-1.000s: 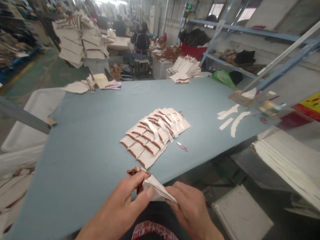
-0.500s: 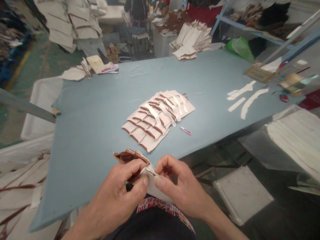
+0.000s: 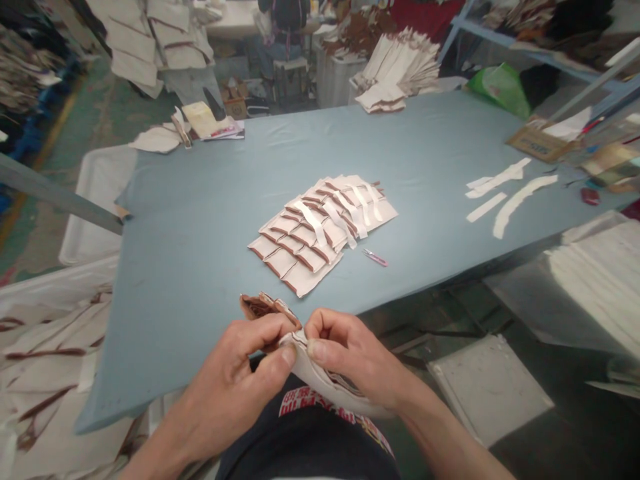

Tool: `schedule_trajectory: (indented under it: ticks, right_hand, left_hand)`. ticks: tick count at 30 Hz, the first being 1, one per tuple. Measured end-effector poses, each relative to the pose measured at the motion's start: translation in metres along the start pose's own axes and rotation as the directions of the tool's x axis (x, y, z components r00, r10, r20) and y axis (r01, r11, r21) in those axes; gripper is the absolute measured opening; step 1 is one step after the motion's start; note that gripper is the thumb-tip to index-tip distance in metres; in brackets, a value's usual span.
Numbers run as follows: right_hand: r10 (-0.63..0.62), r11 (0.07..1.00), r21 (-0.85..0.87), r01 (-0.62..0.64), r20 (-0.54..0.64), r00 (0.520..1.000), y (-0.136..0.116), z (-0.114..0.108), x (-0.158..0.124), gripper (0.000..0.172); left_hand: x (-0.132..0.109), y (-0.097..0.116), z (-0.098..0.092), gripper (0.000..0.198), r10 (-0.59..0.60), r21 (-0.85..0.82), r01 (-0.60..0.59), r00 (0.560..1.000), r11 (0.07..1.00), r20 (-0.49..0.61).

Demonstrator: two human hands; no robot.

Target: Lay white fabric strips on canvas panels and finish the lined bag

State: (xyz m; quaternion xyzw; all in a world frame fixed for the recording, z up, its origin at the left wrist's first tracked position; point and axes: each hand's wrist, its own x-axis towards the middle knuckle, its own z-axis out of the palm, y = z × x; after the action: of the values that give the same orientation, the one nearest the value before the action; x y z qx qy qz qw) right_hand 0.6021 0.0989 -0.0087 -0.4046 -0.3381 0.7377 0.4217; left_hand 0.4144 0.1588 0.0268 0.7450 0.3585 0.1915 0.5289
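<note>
Evidently, the left hand (image 3: 243,373) pinches the folded cream-and-brown panel (image 3: 316,376) at the blue table (image 3: 190,267)'s near edge; it looks light, soft and pliable, probably best taken by its layered edge. The right hand (image 3: 357,353) pinches that edge alongside, whereas a second ago it held the panel's right end.
</note>
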Motion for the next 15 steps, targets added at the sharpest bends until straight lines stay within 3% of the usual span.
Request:
schedule_trajectory:
  ticks: [5, 10, 15]
  right_hand:
    - [0.012, 1.0, 0.024, -0.012, 0.011, 1.0, 0.0, -0.002, -0.007, 0.059]
    - [0.013, 0.997, -0.073, -0.013, 0.004, 1.0, -0.005, -0.004, -0.016, 0.057]
    - [-0.005, 0.955, -0.298, -0.019, -0.082, 0.997, -0.016, -0.002, -0.029, 0.024]
  left_hand:
    - [0.002, -0.003, 0.003, 0.025, -0.019, -0.126, 0.027, 0.998, 0.992, 0.065]
    - [0.001, -0.005, 0.008, 0.026, -0.042, -0.237, 0.069, 0.992, 0.969, 0.119]
    - [0.0, 0.0, 0.012, 0.029, -0.026, -0.242, 0.059, 0.99, 0.969, 0.139]
